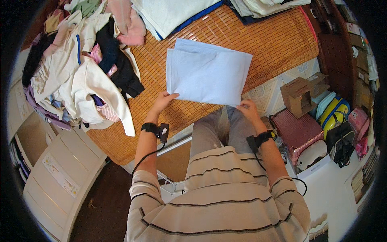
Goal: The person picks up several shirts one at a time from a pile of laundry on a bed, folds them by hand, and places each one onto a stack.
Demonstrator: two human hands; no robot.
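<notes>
A light blue cloth (208, 72), folded into a rough rectangle, spans the space between my two hands above a bamboo mat (157, 69). My left hand (164, 101) pinches its near left corner between thumb and fingers. At the near right corner, my right hand (248, 109) grips the cloth close to my knee. The layers at the far edge are slightly offset, so one flap sticks out beyond the other. Whether the cloth's far side rests on the mat I cannot tell.
A heap of loose clothes (78, 72) covers the mat's left end. Folded white fabric (178, 15) and a stack of folded garments (257, 9) lie along the far side. To the right stand a cardboard box (297, 95) and a dark red suitcase (296, 133). A pale cabinet (60, 181) is at left.
</notes>
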